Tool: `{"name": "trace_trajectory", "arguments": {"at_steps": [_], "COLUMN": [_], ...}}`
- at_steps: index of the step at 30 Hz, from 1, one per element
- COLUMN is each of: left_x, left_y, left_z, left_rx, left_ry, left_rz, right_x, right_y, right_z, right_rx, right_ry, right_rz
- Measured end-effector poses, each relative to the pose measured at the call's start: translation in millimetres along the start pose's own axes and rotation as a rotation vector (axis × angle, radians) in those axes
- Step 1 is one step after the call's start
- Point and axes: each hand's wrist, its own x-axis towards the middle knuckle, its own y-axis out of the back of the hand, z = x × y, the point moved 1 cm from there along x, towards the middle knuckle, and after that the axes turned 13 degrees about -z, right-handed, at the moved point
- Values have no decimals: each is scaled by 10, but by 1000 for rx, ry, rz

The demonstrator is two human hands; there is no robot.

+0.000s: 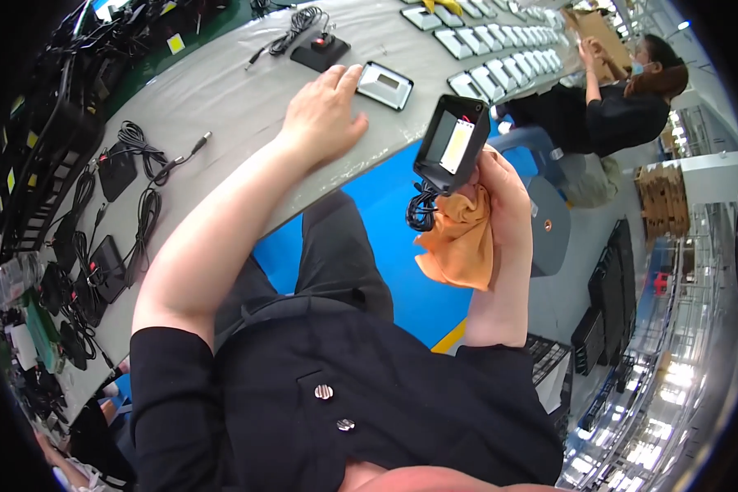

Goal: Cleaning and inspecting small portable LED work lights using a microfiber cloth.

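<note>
My left hand (324, 115) lies on the grey table with its fingers stretched out, the fingertips at the left edge of a silver-white reflector frame (384, 85) with a dark rim. Raised off the table's near edge, my right hand (504, 184) grips a black open lamp housing (436, 156). A white and yellow LED panel (457, 146) sits inside it. An orange cloth (459, 242) is bunched in the same hand, below the housing. A coil of black cable (421, 207) hangs beside the cloth.
Beyond my left hand stands another black lamp housing (321, 52) with a coiled cable (299, 29). Several similar housings and cables lie along the left. Rows of reflector frames (504, 74) cover the far right. A co-worker (623, 111) is at the right, near a blue chair (529, 152).
</note>
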Motion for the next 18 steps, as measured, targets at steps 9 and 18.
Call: {"name": "trace_trajectory", "arguments": {"at_steps": [9,18], "left_x": [378,-976], "left_y": [-140,551], "left_z": [351,-270], "left_rx": [57,-85], "left_ry": [365,105], "left_rz": [-78,-260], "right_x": [-213,628], "right_y": [-142,-427], "right_z": [-194,-30], "right_rx": [-564,-1342], "right_ry": [-8,-357], "right_rz": [156,-155]}}
